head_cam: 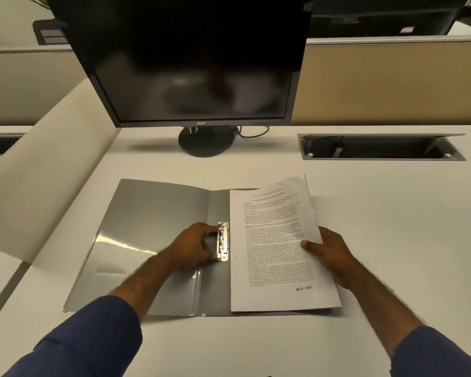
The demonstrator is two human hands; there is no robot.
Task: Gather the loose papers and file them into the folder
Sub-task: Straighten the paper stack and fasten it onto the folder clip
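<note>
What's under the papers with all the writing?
The papers lie on the right half of the open grey folder; its edge peeks out below them. The right hand holds their edge. Anything else beneath is covered.

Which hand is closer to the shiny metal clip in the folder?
Left. The left hand has its fingers right on the metal clip. The right hand is off to the clip's right, holding the papers by their edge.

The papers (278, 248) read "BOOK POST"; the monitor (191, 63) reads "acer".
</note>
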